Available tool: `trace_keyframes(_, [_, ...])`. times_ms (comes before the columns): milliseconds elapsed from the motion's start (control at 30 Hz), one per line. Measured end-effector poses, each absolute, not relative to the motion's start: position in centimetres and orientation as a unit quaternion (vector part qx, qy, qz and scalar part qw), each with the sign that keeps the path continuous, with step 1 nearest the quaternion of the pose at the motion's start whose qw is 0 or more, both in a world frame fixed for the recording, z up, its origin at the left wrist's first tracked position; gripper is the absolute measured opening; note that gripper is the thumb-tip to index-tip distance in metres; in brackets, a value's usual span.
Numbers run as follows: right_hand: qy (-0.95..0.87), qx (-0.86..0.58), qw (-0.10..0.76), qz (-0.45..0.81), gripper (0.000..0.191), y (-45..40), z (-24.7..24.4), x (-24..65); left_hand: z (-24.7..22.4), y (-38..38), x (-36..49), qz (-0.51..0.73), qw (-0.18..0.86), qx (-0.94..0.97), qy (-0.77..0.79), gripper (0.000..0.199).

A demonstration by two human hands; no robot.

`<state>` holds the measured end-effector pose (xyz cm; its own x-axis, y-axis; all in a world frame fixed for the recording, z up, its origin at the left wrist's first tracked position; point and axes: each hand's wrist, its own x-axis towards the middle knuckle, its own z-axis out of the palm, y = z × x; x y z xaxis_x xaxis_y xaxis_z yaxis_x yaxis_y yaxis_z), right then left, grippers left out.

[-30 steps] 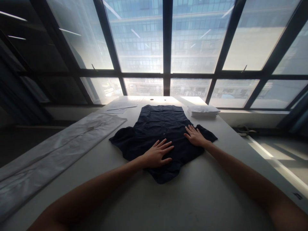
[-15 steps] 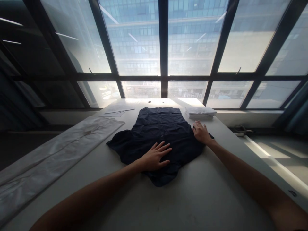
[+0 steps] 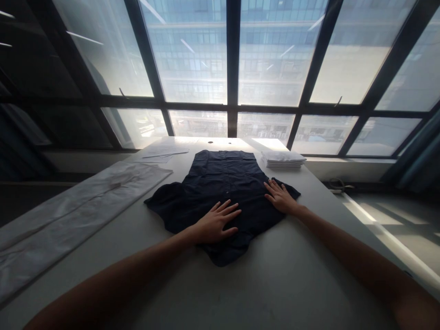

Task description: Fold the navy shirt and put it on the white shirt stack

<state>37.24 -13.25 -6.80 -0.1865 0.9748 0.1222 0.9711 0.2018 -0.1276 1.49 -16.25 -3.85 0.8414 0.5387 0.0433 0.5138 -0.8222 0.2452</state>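
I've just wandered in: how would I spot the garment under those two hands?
Find the white table before the tall windows. In its middle, under the flat left hand and right hand, lies a spread-out shirt. Its dark navy colour sets it apart from the white folded stack beyond it to the right and the long pale sheet to the left.

resting the left hand (image 3: 216,224) palm down, spread wide, on the lower middle of a dark navy shirt (image 3: 223,169) laid flat. touching the same shirt near its edge with the right hand (image 3: 280,198), farther ahead than the left. flanked, well to the left of the left hand, by a long, wrinkled whitish cloth (image 3: 85,201); ahead and left of that hand, by thin white sheets (image 3: 161,153); beyond the right hand, by a stack of folded white cloths (image 3: 283,159) on the white table (image 3: 275,275).
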Motion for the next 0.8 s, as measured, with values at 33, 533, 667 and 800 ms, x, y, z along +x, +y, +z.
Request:
trace_keyframes(33, [-0.766, -0.637, 0.085, 0.006, 0.067, -13.2, -6.8, 38.0, -3.8, -16.2, 1.5, 0.057, 0.114, 0.953, 0.276, 0.069])
trace_keyframes(533, [-0.737, -0.633, 0.238, -0.009, 0.052, -14.4, -6.1, 35.1, -3.7, -16.4, 1.5, 0.044, 0.101, 0.956, 0.273, 0.071])
trace_keyframes(667, [-0.811, -0.535, 0.231, 0.057, 0.054, -15.7, -6.4, 30.8, -3.7, -16.5, 1.6, 0.052, 0.105, 0.954, 0.276, 0.071])
trace_keyframes(800, [-0.843, -0.509, 0.155, 0.079, 0.059, -16.4, -6.6, 29.1, -3.7, -16.7, 1.8, 0.049, 0.112, 0.953, 0.276, 0.072])
